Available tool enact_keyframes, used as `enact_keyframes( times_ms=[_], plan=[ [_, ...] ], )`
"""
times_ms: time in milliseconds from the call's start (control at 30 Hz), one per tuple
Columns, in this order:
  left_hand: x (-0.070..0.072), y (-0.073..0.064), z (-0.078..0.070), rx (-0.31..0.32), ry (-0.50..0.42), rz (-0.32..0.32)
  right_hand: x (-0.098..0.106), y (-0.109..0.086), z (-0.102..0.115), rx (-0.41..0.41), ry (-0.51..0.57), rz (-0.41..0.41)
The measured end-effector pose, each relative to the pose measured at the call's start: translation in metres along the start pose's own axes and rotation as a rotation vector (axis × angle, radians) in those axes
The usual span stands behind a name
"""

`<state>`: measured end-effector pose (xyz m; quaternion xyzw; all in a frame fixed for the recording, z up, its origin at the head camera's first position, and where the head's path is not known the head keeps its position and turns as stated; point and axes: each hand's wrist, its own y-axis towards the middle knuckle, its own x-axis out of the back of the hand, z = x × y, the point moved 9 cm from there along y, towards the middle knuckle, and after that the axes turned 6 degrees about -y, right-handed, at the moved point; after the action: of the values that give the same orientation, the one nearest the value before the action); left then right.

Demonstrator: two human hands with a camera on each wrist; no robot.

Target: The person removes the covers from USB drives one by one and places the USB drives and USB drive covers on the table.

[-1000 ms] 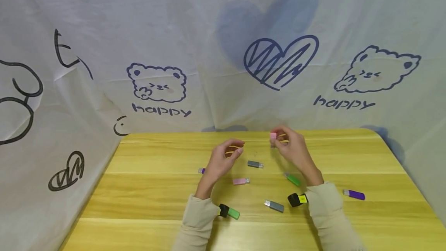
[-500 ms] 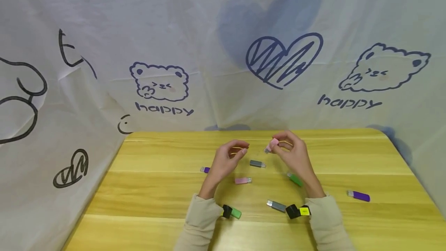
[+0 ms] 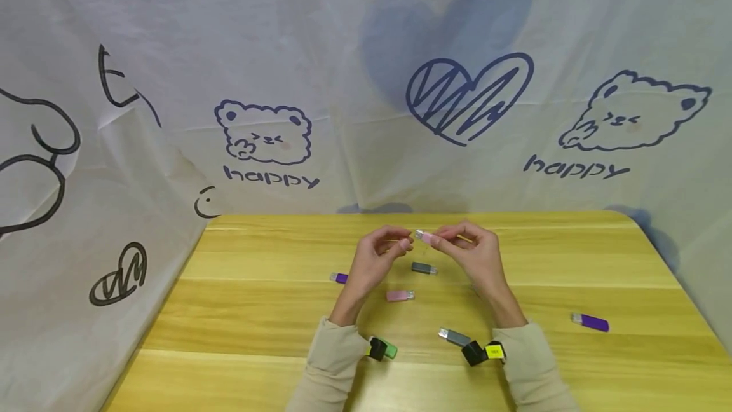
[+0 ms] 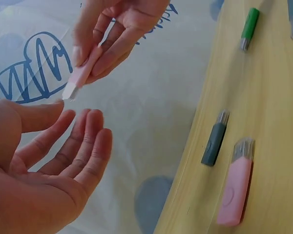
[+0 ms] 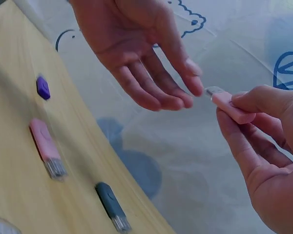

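Between thumb and fingers, my right hand (image 3: 480, 258) pinches a pink USB flash drive (image 5: 233, 107) above the far part of the table. Its clear-capped metal end points toward my left hand (image 3: 370, 259). That hand holds nothing; its fingers bend loosely, thumb apart from them, with the fingertips right by the drive's capped end. Below the hands a grey USB flash drive (image 3: 423, 268) and a second pink USB flash drive (image 3: 399, 296) lie on the table. The right fingers partly cover the held drive's body.
On the wooden table (image 3: 240, 310) lie a purple drive (image 3: 591, 322) at right, another purple one (image 3: 340, 278) at left, a grey one (image 3: 455, 337) and a light green one (image 3: 390, 350) nearer. A darker green drive (image 4: 250, 23) shows in the left wrist view. White printed cloth (image 3: 354, 81) hangs behind.
My right hand has moved left toward the left hand and turned the pink drive from pointing down to pointing left. My left hand has stayed nearly in place.
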<state>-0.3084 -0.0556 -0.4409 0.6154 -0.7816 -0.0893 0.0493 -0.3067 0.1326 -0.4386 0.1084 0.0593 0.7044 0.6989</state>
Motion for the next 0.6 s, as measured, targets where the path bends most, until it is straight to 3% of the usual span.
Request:
enact_keyframes(
  times_ms=[333, 467, 600],
  plan=[
    [0.005, 0.000, -0.004, -0.007, -0.134, -0.109, -0.016, -0.004, 0.005, 0.031, 0.066, 0.019],
    [0.008, -0.001, -0.005, -0.021, -0.128, -0.142, -0.021, -0.005, 0.006, 0.027, 0.053, 0.054],
    [0.008, -0.001, -0.007, -0.040, -0.100, -0.135, -0.023, -0.006, 0.010, 0.034, -0.004, 0.088]
  ],
)
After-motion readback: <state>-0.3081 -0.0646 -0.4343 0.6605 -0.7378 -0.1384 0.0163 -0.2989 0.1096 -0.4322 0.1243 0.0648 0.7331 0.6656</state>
